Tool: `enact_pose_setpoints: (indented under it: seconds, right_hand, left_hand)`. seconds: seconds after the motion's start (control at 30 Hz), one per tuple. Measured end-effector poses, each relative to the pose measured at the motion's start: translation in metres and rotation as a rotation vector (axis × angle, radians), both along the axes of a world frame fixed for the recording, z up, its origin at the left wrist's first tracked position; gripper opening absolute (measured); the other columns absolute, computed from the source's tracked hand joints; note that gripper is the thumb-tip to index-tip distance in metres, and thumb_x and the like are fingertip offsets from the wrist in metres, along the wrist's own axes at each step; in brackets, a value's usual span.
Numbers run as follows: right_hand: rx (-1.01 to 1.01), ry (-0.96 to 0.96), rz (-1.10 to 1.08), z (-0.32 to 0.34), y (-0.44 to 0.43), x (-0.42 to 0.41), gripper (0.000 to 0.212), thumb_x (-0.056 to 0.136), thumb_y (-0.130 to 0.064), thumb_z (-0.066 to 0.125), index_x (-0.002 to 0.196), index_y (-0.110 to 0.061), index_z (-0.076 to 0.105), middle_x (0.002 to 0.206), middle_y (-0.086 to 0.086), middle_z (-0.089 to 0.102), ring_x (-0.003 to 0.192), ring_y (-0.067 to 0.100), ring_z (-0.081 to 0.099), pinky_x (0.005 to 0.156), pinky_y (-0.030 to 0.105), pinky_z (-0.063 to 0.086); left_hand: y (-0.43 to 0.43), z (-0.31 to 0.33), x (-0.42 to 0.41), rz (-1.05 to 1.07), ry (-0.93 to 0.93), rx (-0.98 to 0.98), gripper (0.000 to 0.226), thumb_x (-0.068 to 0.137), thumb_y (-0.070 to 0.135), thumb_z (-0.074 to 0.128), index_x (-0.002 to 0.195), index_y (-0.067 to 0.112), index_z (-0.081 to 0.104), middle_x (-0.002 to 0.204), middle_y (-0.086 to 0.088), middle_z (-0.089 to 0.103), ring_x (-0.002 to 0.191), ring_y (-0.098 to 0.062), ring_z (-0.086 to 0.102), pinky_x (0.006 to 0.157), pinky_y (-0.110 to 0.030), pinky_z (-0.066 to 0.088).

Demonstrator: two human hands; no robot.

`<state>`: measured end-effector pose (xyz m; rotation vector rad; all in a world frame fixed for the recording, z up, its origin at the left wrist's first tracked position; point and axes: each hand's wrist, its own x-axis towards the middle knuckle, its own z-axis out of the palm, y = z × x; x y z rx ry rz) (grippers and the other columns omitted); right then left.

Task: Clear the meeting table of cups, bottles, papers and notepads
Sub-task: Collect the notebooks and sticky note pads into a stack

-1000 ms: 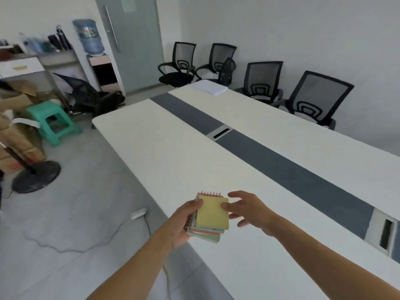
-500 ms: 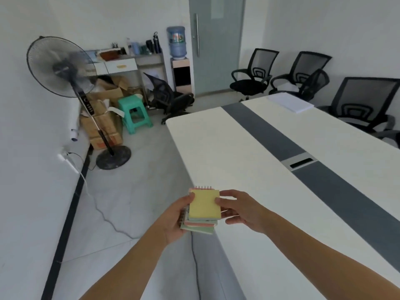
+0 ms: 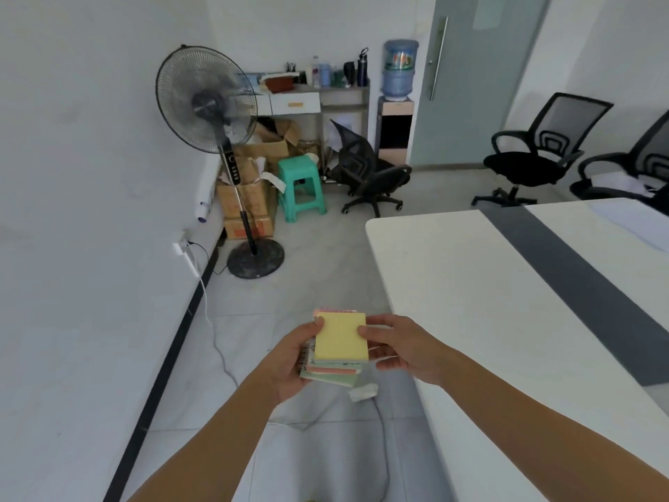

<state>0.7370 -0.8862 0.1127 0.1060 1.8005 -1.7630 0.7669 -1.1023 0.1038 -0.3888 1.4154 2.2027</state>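
Both hands hold a small stack of spiral notepads (image 3: 340, 340), yellow one on top with pink and green covers under it. The left hand (image 3: 289, 360) cups the stack from below and the side, thumb on the yellow cover's left edge. The right hand (image 3: 402, 347) pinches the right edge, thumb on top and fingers curled underneath.

Half a second ago the stack hung at the desk's near edge. Now it is over the floor tiles, just left of the desk (image 3: 470, 284), and only the right forearm crosses the white top. The grip itself looks unchanged.

The view has swung left since then. The standing fan (image 3: 206, 99) has shifted from the far left toward the middle, with cardboard boxes (image 3: 246, 197) and a green plastic stool (image 3: 300, 186) beside it. The water dispenser (image 3: 398, 68) stands next to the grey door (image 3: 470, 67). The stack of white papers (image 3: 637, 226) still lies on the desk's far side, now pushed to the right border of the frame, near a black mesh office chair (image 3: 535, 146).
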Motion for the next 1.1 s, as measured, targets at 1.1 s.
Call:
enact_pose_setpoints:
  seconds: [1.1]
  right_hand:
    - [-0.133, -0.019, -0.086, 0.004, -0.148, -0.757, 0.029, 0.096, -0.028, 0.061, 0.121, -0.014, 0.058, 0.113, 0.020, 0.070, 0.092, 0.027, 0.070, 0.087, 0.041, 0.059]
  left_hand:
    - [-0.135, 0.010, -0.765, 0.030, -0.005, -0.193, 0.044, 0.095, 0.046, 0.051, 0.127, 0.018, 0.063, 0.122, -0.015, 0.069, 0.116, -0.036, 0.063, 0.107, -0.051, 0.043]
